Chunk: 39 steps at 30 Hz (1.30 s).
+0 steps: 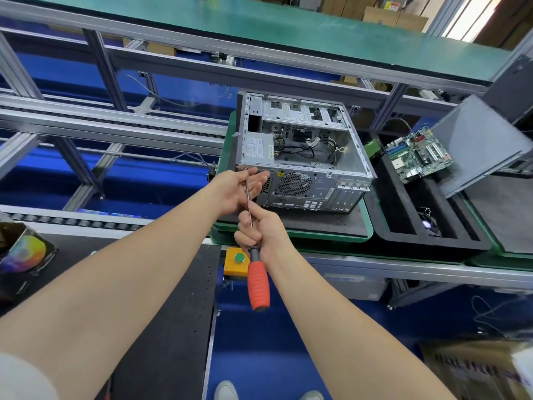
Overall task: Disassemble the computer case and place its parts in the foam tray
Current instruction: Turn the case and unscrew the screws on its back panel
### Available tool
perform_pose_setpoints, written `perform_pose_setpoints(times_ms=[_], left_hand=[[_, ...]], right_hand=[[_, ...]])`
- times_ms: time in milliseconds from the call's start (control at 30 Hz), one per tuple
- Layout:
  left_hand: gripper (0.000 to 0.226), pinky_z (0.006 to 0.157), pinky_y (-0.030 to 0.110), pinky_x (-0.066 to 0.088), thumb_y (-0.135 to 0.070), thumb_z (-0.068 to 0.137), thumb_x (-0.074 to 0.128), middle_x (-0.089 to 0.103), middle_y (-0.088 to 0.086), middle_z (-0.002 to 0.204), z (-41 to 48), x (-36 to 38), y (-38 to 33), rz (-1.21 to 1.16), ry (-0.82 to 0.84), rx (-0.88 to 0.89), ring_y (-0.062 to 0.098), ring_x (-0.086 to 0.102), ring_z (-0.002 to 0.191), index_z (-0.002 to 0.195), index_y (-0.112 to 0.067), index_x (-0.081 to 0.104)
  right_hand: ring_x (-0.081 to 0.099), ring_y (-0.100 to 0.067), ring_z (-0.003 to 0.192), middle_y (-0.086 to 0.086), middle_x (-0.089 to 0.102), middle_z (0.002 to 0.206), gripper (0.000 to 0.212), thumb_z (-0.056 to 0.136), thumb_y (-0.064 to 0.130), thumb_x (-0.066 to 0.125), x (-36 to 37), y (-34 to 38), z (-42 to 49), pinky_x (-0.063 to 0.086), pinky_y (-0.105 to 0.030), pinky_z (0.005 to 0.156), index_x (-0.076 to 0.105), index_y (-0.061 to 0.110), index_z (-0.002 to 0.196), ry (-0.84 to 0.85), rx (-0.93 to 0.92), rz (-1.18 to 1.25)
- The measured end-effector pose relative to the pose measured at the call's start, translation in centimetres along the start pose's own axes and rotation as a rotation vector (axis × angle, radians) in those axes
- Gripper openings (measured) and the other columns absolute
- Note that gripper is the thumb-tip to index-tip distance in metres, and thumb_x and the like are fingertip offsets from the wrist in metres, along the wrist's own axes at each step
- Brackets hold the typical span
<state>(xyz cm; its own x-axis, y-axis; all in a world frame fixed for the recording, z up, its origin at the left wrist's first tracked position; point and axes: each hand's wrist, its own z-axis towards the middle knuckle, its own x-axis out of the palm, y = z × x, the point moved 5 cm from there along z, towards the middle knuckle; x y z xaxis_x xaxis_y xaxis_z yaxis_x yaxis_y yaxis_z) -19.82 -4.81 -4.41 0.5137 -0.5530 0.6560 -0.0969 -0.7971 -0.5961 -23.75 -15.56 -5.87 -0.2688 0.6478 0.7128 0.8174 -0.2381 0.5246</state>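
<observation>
An open grey computer case (305,157) lies on a green-edged pallet (291,236), its power supply (257,148) inside at the left. My right hand (261,229) grips a screwdriver (257,280) with an orange handle near the top of that handle. Its thin shaft runs up to the case's rear left corner. My left hand (236,189) pinches the shaft just below the tip, its other fingers stretched against the case's back panel. To the right sits a black foam tray (403,226) holding a green motherboard (418,154) and a small fan (429,225).
A grey side panel (478,142) leans over the foam tray at the right. A yellow box with a green button (238,259) hangs on the bench front below my hands. A black perforated board (173,313) lies under my left arm. Aluminium conveyor rails run at the left.
</observation>
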Motion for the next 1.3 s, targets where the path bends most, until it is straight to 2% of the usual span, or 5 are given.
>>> perform_pose_setpoints(times_ms=[233, 433, 633, 1000, 1300], left_hand=[[0.015, 0.055, 0.025, 0.059, -0.006, 0.099, 0.051, 0.078, 0.016, 0.094, -0.1, -1.0, 0.1, -0.016, -0.147, 0.006, 0.022, 0.075, 0.068, 0.106, 0.003, 0.060], [0.038, 0.052, 0.021, 0.056, -0.018, 0.106, 0.054, 0.076, 0.007, 0.105, 0.0, -0.8, 0.0, 0.060, -0.164, 0.002, 0.014, 0.075, 0.070, 0.138, 0.001, 0.057], [0.032, 0.049, 0.022, 0.055, -0.020, 0.107, 0.052, 0.079, 0.003, 0.098, 0.1, -0.5, 0.3, 0.057, -0.161, -0.015, 0.014, 0.076, 0.072, 0.133, -0.003, 0.060], [0.016, 0.044, 0.020, 0.048, -0.018, 0.106, 0.045, 0.075, -0.001, 0.084, 0.6, -0.1, 0.3, 0.029, -0.166, -0.069, 0.016, 0.073, 0.064, 0.112, -0.011, 0.057], [0.029, 0.051, 0.015, 0.051, -0.012, 0.112, 0.037, 0.064, 0.007, 0.084, 0.7, -0.1, 0.0, 0.057, -0.121, -0.021, 0.010, 0.063, 0.060, 0.115, 0.004, 0.062]], right_hand=[[0.030, -0.010, 0.036, -0.004, 0.055, 0.057, 0.015, 0.111, 0.014, 0.043, -0.1, 0.6, -0.3, 0.025, -0.021, 0.036, 0.057, 0.011, 0.106, -0.259, -0.100, -0.427], [0.029, -0.011, 0.042, -0.006, 0.061, 0.059, 0.011, 0.109, 0.015, 0.054, -0.7, 0.5, 0.3, 0.023, -0.021, 0.038, 0.063, 0.009, 0.112, -0.356, -0.072, -0.463], [0.034, -0.010, 0.042, -0.008, 0.067, 0.066, 0.008, 0.107, 0.015, 0.057, -1.0, 0.5, 0.4, 0.027, -0.023, 0.040, 0.065, 0.013, 0.106, -0.391, -0.058, -0.470], [0.034, -0.010, 0.046, -0.009, 0.072, 0.073, 0.008, 0.108, 0.017, 0.056, -1.3, 1.0, 0.0, 0.027, -0.023, 0.043, 0.064, 0.013, 0.107, -0.368, -0.031, -0.523], [0.050, -0.012, 0.044, -0.010, 0.070, 0.068, 0.023, 0.113, 0.027, 0.047, -0.9, 0.8, -0.1, 0.041, -0.022, 0.043, 0.057, 0.007, 0.108, -0.127, -0.047, -0.436]])
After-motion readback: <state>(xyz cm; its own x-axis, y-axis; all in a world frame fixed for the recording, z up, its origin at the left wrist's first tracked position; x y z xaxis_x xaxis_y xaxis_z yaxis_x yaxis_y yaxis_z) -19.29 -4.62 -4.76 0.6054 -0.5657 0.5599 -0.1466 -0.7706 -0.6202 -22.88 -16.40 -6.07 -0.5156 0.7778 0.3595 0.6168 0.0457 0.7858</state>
